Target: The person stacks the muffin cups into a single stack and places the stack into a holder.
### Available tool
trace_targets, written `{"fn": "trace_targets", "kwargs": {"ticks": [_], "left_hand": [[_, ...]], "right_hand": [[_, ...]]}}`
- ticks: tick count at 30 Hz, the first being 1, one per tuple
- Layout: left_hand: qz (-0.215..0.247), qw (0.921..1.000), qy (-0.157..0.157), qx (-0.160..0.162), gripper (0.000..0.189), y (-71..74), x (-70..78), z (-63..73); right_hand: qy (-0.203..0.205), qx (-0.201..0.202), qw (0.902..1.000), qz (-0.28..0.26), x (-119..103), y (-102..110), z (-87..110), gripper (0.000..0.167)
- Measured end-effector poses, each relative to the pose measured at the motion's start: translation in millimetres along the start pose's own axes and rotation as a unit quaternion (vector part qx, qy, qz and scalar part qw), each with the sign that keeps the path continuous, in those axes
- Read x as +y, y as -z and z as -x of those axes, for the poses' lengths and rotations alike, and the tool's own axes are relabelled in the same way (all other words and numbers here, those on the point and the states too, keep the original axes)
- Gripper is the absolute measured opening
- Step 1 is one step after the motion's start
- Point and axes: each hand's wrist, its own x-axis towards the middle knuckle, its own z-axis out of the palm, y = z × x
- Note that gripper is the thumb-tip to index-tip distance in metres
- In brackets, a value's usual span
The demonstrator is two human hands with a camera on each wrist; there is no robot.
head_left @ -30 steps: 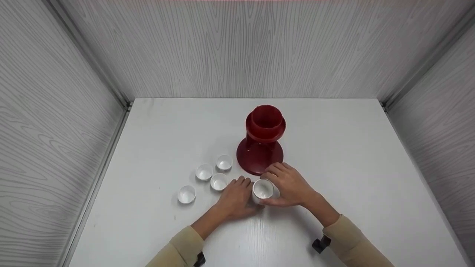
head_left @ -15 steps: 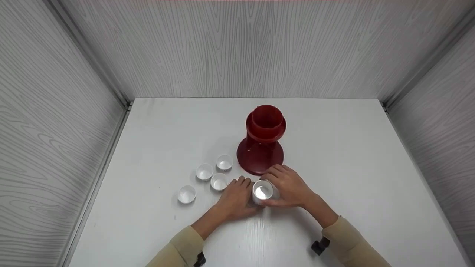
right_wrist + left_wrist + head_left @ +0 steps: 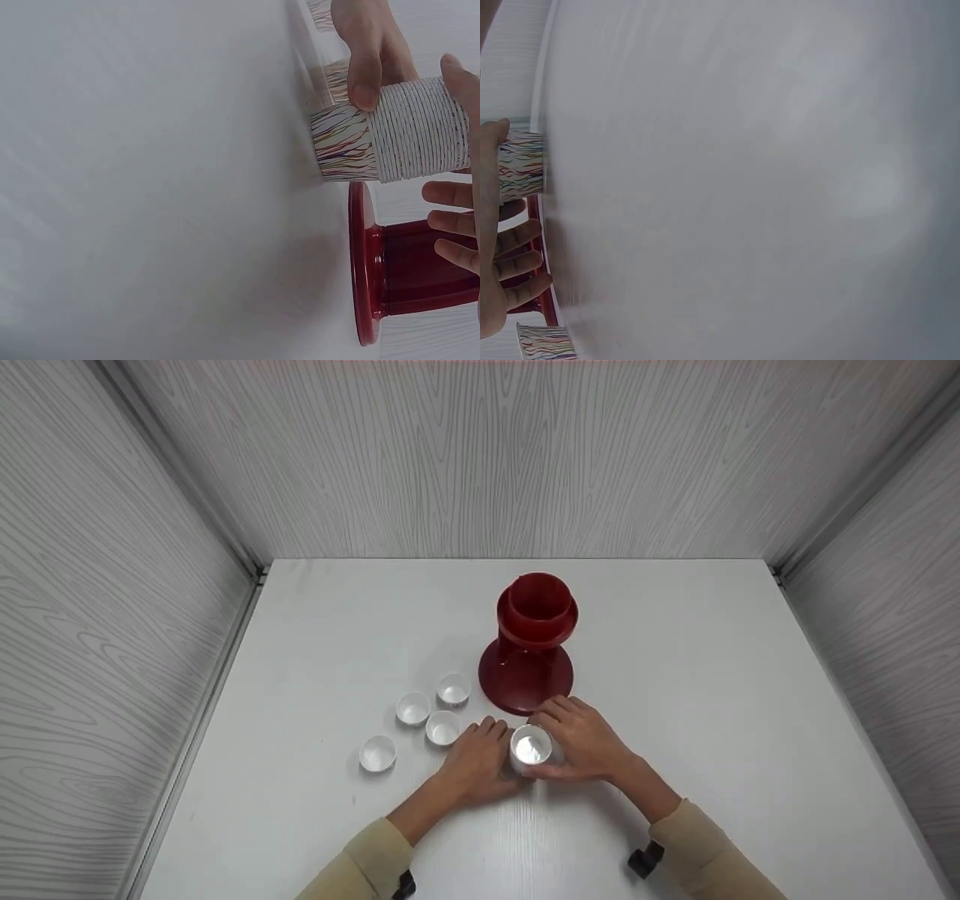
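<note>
A nested stack of white paper baking cups (image 3: 531,748) stands upright between both hands, with wavy coloured lines on the lowest cup and many rims piled above it in the right wrist view. My left hand (image 3: 478,761) holds the stack low down, its thumb (image 3: 365,88) pressed on the patterned side. Higher up, my right hand (image 3: 585,737) grips the rims between thumb and fingers. Its other fingers (image 3: 451,221) reach past the stack without wrapping it. Left of my left hand, several single cups sit mouth up, one of them the front left cup (image 3: 377,754).
Just beyond the hands stands a red stand (image 3: 525,679) with a wide round base and a cup-shaped top (image 3: 538,604) inside a ring. Grey wood-grain panels (image 3: 480,457) enclose the white table (image 3: 712,660) at the back and both sides.
My right hand has shifted slightly toward me on the stack, and the inside of the top cup looks brighter. The left hand, single cups and red stand are unmoved.
</note>
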Motion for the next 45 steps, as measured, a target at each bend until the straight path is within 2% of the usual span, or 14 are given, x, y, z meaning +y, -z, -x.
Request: {"fn": "trace_targets", "kwargs": {"ticks": [6,11,16,24,34,45], "left_hand": [[-0.009,0.9999,-0.007,0.012,0.073,0.5,0.2,1.3],[-0.011,0.9999,-0.006,0.001,0.072,-0.2,0.0,1.0],[-0.012,0.9998,-0.004,-0.014,0.073,-0.4,0.6,-2.0],[-0.025,0.9994,-0.005,-0.023,0.075,3.1,0.3,-4.7],[-0.040,0.9989,-0.022,0.012,0.072,12.1,-3.0,0.5],[-0.048,0.9986,-0.011,0.020,0.073,28.3,-11.6,16.6]], "right_hand": [[0.000,0.004,1.0000,0.008,-0.1,-3.7,1.3,0.066],[-0.003,0.003,1.0000,0.007,-1.5,-4.5,2.0,0.066],[0.005,0.011,0.9995,0.028,-0.9,-4.0,3.3,0.067],[0.007,0.005,0.9992,0.039,0.4,-3.8,4.1,0.067],[0.005,0.009,0.9996,0.027,0.1,-3.9,3.5,0.063],[-0.007,-0.009,0.9994,0.033,-0.1,-2.3,3.4,0.065]]}}
